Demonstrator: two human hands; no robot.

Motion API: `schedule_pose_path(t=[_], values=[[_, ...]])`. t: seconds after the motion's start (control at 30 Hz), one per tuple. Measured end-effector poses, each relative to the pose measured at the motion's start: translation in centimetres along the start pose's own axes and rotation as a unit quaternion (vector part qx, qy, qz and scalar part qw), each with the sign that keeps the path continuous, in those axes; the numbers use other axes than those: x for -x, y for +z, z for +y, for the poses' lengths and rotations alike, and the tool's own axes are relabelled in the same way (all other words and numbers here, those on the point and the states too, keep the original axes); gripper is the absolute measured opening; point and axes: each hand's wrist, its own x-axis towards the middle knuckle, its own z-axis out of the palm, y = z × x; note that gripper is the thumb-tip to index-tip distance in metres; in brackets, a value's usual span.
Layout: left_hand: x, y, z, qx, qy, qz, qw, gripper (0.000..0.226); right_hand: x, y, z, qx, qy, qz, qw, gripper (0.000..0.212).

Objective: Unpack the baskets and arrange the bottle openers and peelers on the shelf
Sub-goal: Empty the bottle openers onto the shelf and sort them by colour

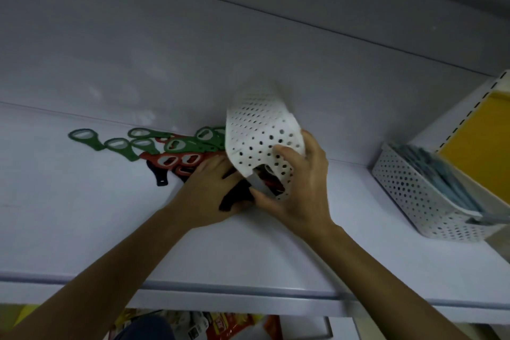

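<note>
Both your bare forearms reach in from the near edge, left and right, and converge toward the middle. Your left hand (212,190) lies palm down with its back facing you, fingers stretched straight toward the far side, their tips hidden. Your right hand (300,188), just beside it, grips the white basket (259,132), with the index finger bent over its wall and the thumb pressed at its rim.
</note>
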Motion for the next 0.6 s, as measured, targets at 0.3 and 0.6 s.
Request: schedule_pose_path(t=[0.3, 0.6], values=[[0.0, 0.2, 0.1, -0.021, 0.039, 0.002, 0.999, 0.060, 2.0, -2.3, 2.5, -0.064, 0.102, 0.076, 0.990, 0.077], [-0.5, -1.1, 0.9, -0.120, 0.082, -0.069, 0.987, 0.075, 2.2, -3.8, 2.6, -0.030, 0.066, 0.062, 0.995, 0.071]])
